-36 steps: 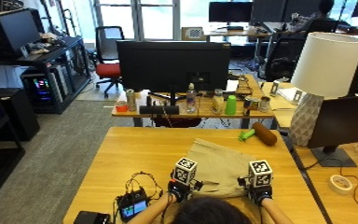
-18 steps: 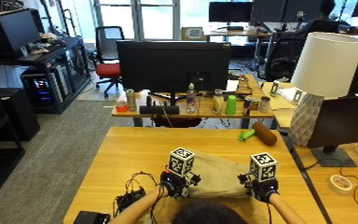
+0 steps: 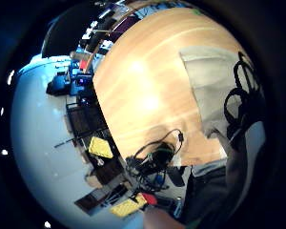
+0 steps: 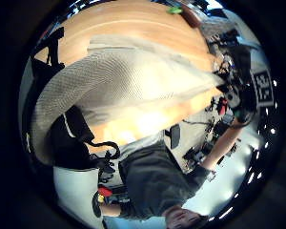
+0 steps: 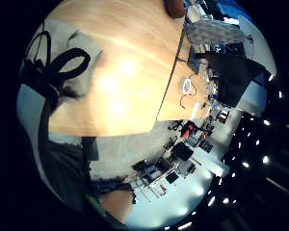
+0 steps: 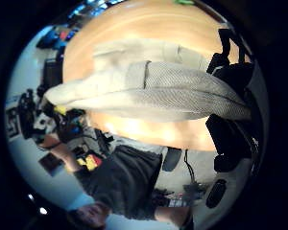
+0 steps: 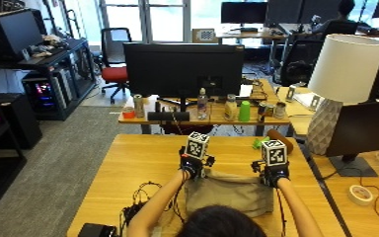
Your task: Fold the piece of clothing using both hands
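Both gloved hands, the left hand (image 7: pixel 193 169) and right hand (image 7: pixel 275 174), pinch the far corners of a beige piece of clothing (image 7: pixel 229 193). It lies between the forearms on the wooden table (image 7: pixel 137 160), its long axis running hand to hand, each equally near.

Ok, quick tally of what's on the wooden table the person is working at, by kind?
Beige piece of clothing, held at its far edge by the left hand and the right hand: 1
Small green object: 1
Brown cylindrical object: 1
Black device with black cables: 1
Total: 4
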### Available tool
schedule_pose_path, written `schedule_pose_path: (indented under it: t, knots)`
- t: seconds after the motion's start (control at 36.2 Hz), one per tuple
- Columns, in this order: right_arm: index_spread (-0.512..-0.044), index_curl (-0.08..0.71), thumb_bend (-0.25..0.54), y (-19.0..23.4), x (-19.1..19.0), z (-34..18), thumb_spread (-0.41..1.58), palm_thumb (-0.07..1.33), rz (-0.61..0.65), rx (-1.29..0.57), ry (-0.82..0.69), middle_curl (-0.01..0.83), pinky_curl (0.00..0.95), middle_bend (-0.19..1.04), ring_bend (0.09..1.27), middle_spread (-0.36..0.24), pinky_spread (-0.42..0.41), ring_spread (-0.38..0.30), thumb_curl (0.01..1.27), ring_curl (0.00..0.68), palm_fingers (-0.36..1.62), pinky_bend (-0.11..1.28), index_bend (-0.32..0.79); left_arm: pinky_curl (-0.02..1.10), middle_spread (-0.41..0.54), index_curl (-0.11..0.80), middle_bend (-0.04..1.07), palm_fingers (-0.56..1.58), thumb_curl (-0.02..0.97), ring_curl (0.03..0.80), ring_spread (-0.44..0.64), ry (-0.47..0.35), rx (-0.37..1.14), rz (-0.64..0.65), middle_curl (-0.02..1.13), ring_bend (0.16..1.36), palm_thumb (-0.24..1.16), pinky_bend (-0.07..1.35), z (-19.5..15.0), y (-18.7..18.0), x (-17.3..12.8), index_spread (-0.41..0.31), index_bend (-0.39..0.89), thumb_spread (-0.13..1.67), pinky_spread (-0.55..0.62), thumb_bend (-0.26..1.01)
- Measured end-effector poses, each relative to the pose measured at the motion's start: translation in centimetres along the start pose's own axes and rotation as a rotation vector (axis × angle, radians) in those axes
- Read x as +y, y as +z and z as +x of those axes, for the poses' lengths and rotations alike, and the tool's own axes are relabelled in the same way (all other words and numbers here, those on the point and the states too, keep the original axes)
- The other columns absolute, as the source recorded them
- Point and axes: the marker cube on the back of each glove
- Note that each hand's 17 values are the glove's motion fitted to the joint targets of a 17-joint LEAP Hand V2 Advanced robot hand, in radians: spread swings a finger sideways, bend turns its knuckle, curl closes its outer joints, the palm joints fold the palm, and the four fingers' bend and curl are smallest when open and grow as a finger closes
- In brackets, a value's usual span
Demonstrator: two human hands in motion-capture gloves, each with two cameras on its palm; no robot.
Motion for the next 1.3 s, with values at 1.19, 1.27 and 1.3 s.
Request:
schedule_pose_path:
  t: [1.19,1.27,1.3]
  knots:
    - [-0.328,0.192,-0.055,-1.6,1.2,1.5,1.25,0.79,0.291,-0.127,0.061,0.391,0.377,0.16,0.55,-0.103,-0.065,-0.138,0.23,0.411,0.65,0.64,0.11,0.39,0.016,0.388,0.11,0.45,0.346,0.412,-0.03,-0.035,-0.019,0.169,0.28,0.49,0.40,0.52,2.3,3.0,0.2,-0.130,0.21,1.24,-0.08,-0.03]
    - [-0.324,0.194,-0.061,0.7,0.0,1.4,1.24,0.70,0.260,-0.166,0.068,0.379,0.382,0.15,0.54,-0.075,-0.021,-0.110,0.21,0.409,0.61,0.66,0.10,0.38,0.046,0.404,0.11,0.40,0.323,0.405,0.01,-0.011,0.031,0.121,0.27,0.47,0.35,0.48,3.4,5.7,0.3,-0.129,0.24,1.24,-0.02,-0.04]
    - [-0.321,0.193,-0.057,1.5,-0.5,1.4,1.24,0.69,0.254,-0.165,0.072,0.376,0.381,0.15,0.54,-0.068,-0.007,-0.103,0.20,0.409,0.60,0.66,0.10,0.38,0.055,0.406,0.11,0.39,0.316,0.400,0.03,-0.009,0.044,0.111,0.27,0.47,0.34,0.47,3.8,6.3,0.6,-0.125,0.24,1.24,0.00,-0.04]
